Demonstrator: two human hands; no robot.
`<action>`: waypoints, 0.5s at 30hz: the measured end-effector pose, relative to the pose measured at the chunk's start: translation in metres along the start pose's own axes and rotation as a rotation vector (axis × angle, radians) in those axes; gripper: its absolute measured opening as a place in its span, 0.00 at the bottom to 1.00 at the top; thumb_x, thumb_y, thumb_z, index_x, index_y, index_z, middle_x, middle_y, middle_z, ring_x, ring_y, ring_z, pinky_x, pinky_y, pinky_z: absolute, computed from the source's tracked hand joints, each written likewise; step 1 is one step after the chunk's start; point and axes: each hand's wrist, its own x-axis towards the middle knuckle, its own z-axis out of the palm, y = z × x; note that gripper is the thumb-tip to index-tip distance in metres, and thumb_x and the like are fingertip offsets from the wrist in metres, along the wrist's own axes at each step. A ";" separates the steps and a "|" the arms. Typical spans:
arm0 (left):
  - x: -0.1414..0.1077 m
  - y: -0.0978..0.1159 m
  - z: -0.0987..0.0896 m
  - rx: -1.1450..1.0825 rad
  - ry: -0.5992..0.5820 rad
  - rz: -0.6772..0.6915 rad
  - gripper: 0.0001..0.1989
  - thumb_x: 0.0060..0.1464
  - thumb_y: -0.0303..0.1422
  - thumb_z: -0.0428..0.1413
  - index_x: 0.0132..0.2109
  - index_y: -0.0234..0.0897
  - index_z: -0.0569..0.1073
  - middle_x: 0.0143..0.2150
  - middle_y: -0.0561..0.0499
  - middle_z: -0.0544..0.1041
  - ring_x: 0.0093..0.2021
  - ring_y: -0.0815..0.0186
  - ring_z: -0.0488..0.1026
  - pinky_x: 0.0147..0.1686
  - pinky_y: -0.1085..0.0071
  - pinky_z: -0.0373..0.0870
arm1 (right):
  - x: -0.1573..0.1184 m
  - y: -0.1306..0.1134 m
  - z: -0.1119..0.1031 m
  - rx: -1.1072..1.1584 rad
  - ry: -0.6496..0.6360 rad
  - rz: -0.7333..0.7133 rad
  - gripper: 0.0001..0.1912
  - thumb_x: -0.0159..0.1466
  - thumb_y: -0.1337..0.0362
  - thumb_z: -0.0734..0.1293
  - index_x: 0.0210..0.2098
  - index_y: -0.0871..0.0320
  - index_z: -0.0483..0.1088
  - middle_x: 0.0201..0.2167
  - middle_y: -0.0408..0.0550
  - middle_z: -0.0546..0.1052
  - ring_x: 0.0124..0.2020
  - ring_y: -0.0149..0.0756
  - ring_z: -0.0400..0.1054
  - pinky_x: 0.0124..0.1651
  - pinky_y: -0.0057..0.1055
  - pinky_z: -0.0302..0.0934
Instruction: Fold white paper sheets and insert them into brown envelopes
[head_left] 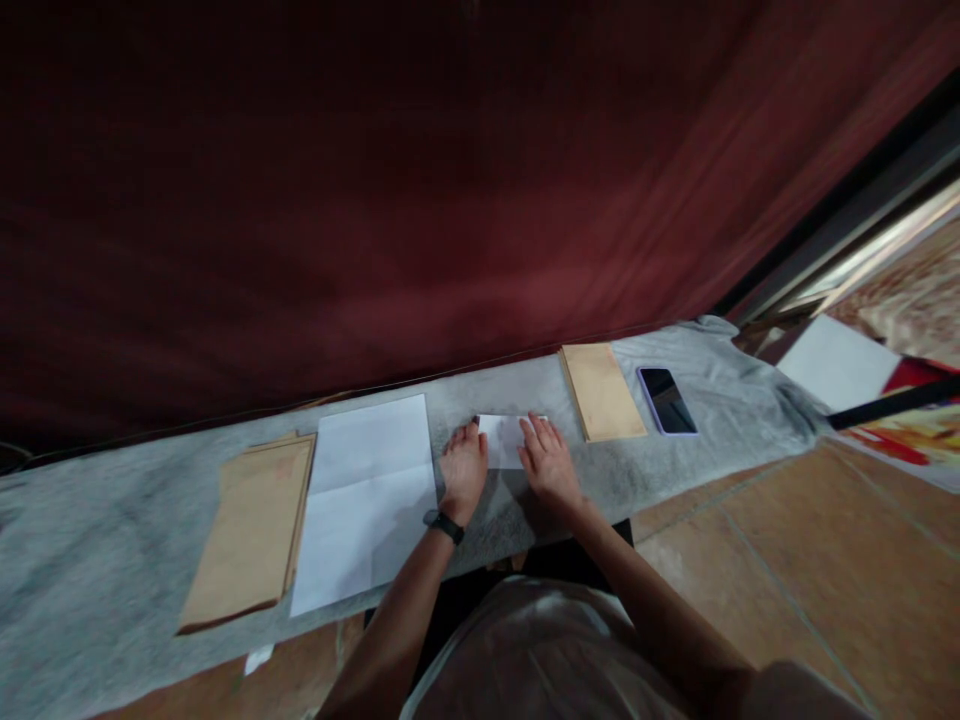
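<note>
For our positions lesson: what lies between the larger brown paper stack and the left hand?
The head view shows a creased white paper sheet between that brown paper stack and the left hand.

From my remote seat, the head view gives me the left hand (464, 465) and right hand (549, 458) on a small white paper (502, 442), mid-way along the grey cloth (112, 540). Toward its left end lie a creased sheet (364, 500) and large envelopes (251, 535); rightward, small envelopes (606, 395) and a phone (667, 400).
</note>
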 end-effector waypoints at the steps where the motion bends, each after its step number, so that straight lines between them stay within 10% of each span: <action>1: -0.001 0.001 0.001 0.000 0.022 0.006 0.17 0.69 0.32 0.43 0.56 0.35 0.72 0.49 0.40 0.79 0.50 0.53 0.76 0.50 0.60 0.72 | -0.002 -0.003 0.003 -0.013 -0.022 -0.016 0.27 0.74 0.60 0.56 0.71 0.59 0.56 0.70 0.60 0.62 0.70 0.53 0.55 0.68 0.53 0.53; 8: -0.019 0.017 0.018 -0.176 0.029 0.361 0.25 0.69 0.38 0.45 0.69 0.37 0.62 0.72 0.42 0.63 0.73 0.53 0.56 0.71 0.51 0.53 | -0.015 -0.008 0.018 -0.105 -0.024 -0.032 0.29 0.74 0.64 0.56 0.73 0.57 0.51 0.72 0.59 0.58 0.73 0.51 0.51 0.71 0.54 0.48; 15: -0.031 0.012 0.026 -0.099 -0.032 0.319 0.31 0.69 0.42 0.43 0.73 0.30 0.54 0.75 0.37 0.54 0.76 0.53 0.49 0.72 0.50 0.49 | -0.017 0.000 0.013 -0.120 -0.020 -0.024 0.30 0.74 0.63 0.56 0.74 0.58 0.50 0.72 0.59 0.57 0.73 0.51 0.52 0.72 0.54 0.46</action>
